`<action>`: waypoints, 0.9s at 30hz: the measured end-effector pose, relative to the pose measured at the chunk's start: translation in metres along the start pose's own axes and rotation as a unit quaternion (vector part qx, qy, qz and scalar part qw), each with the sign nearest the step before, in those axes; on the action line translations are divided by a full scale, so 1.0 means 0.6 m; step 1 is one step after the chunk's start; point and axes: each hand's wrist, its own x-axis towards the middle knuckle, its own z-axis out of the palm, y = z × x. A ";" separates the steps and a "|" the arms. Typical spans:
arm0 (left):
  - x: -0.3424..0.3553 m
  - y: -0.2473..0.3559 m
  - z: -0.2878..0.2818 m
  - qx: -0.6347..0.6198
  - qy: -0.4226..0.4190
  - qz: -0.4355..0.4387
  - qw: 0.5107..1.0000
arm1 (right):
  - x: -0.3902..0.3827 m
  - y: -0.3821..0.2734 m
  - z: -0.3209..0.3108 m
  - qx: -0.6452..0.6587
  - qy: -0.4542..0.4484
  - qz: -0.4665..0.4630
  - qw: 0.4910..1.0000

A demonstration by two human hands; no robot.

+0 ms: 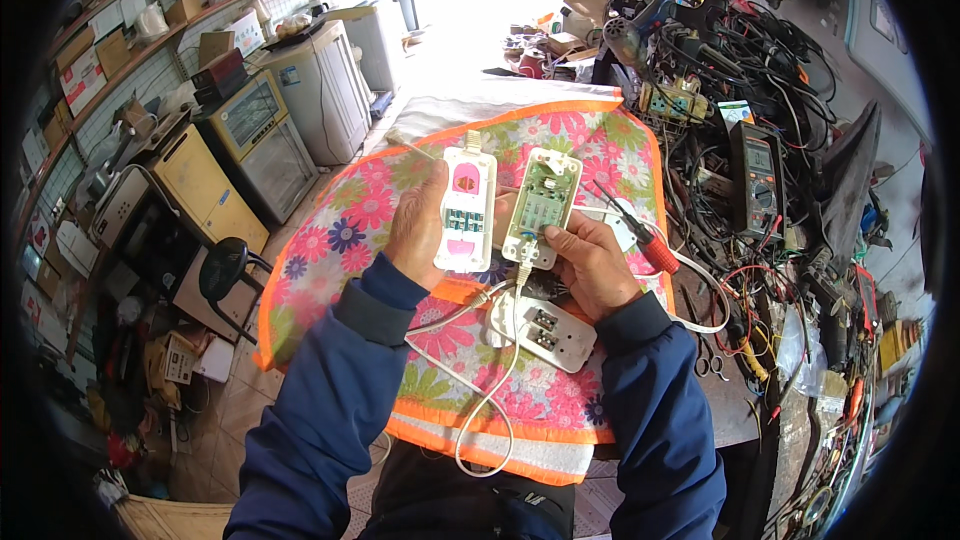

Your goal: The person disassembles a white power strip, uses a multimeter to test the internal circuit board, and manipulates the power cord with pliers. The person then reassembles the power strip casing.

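My left hand (416, 225) grips an oblong white casing half (480, 195) upright, with pink patches and a row of small parts inside. In my right hand (598, 258) is the matching white casing half (541, 208), its green circuit board facing up and my thumb on its lower edge. A pale cable (515, 370) leaves its bottom end and loops down over the cloth's front edge. Below my hands lies an opened white socket housing (548, 332) with metal contacts. To the right of my right hand rests a pointed tool with a red handle (656, 252).
A floral cloth with orange trim (330, 280) covers the work surface. At right are a multimeter (758, 180), tangled black cables (740, 70), scissors (711, 360) and loose tools. A black stool (224, 270), cabinets (190, 180) and loaded shelves stand at left.
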 end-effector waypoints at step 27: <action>0.003 0.002 -0.024 0.531 0.114 0.170 0.822 | 0.001 0.000 0.002 0.005 0.007 -0.003 1.000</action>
